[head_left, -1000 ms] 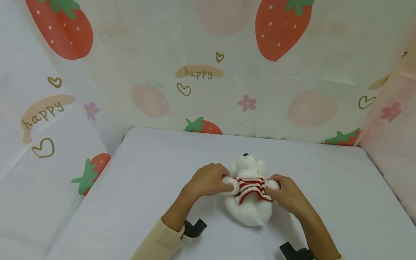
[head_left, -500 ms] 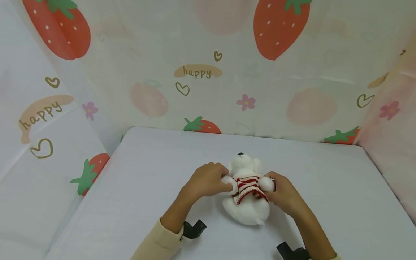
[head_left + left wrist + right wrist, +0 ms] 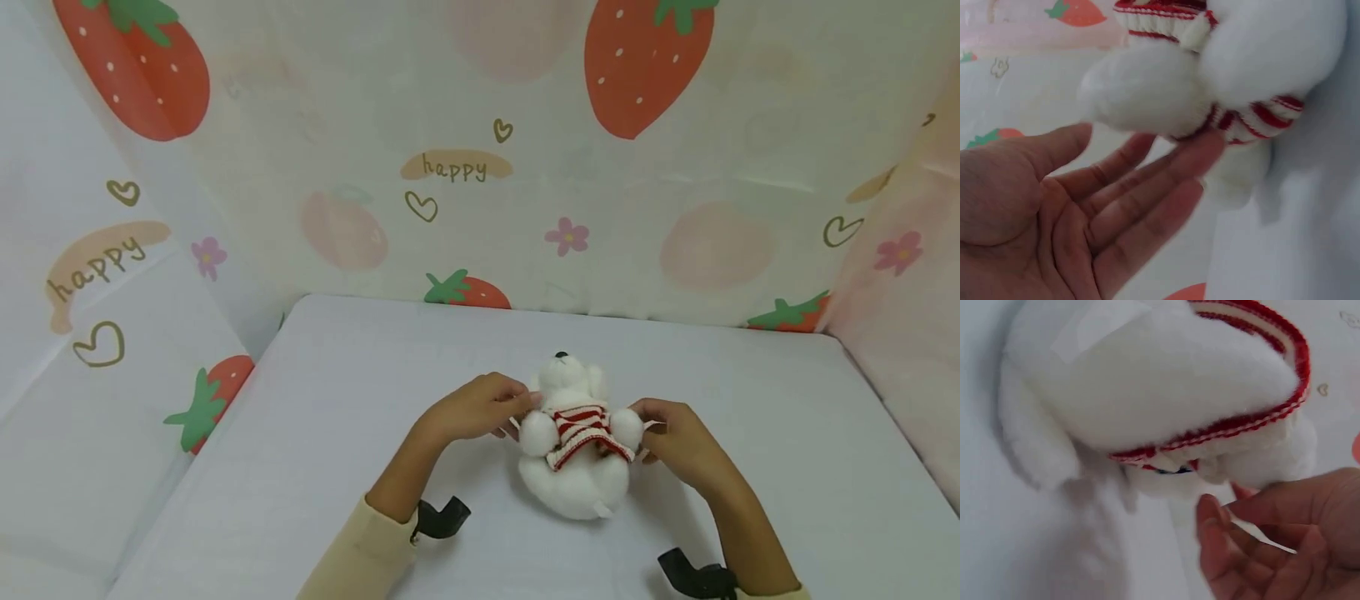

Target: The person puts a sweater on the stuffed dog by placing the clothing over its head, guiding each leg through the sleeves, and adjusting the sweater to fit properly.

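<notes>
A white plush toy animal with a black nose wears a red-and-white striped knitted sweater. It rests on the white table, its nose toward the back wall. At its left side my left hand has its fingers extended; in the left wrist view the fingertips lie beside the toy's arm, and the palm holds nothing. On the other side is my right hand, its fingers loosely bent next to the toy's other arm. Whether those fingers touch the plush cannot be told.
White cloth covers the table. Behind it stands a backdrop printed with strawberries, hearts and flowers, with side panels left and right. Black wrist-worn devices sit on the left wrist and the right wrist.
Both hands have let go of the toy's arms and moved slightly outward. The toy's white paws now show between them. The toy has stayed in nearly the same place.
</notes>
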Motion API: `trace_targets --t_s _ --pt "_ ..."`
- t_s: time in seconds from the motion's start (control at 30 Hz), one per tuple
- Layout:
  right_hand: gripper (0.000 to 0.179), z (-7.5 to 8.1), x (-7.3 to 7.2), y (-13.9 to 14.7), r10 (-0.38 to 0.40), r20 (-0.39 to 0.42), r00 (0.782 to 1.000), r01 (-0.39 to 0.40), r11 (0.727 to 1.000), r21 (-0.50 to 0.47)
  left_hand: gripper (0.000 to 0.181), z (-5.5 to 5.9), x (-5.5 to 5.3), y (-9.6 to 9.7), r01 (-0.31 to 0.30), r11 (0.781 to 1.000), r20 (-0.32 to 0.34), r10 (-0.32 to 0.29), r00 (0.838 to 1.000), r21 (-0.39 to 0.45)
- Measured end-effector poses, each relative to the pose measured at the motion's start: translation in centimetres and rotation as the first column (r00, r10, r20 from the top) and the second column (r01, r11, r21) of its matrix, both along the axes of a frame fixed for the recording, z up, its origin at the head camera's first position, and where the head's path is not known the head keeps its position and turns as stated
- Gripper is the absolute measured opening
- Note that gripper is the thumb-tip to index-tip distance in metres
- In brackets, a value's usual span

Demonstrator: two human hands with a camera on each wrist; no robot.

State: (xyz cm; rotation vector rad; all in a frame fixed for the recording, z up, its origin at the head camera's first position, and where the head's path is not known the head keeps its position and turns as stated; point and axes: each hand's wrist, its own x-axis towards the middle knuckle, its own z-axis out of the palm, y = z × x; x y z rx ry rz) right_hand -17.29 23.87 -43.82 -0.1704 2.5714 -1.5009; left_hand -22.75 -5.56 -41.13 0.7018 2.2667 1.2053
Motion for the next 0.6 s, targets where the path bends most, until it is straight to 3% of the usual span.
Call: trace_targets --t_s 0.1,0.2,0.33,0.6 --pt "0.025 -0.4 -0.4 0.4 -0.052 -0.012 0.999 0.051 0.997 -0.063 0.018 -0.7 -0.5 0.0 -0.025 0.995 0.087 0.016 0.996 0.092" --pt "0.033 -0.9 -0.6 0.7 -0.009 0.005 1.0 0.01 0.991 -0.13 0.02 -1.3 -0.8 0.2 -0.036 0.994 0.102 0.025 0.994 0.104" --pt "0.038 -1.7 -1.0 0.9 0.076 -0.015 0.997 -0.077 0.985 -0.155 0.031 -2.1 -1.2 0.6 -0.019 0.994 0.076 0.011 0.997 0.11" --pt "0.027 -2.8 -1.3 0.9 0.08 -0.057 0.995 -0.086 0.991 -0.102 0.034 -3.5 -1.4 1.4 -0.006 0.996 -0.021 0.008 1.0 0.091"
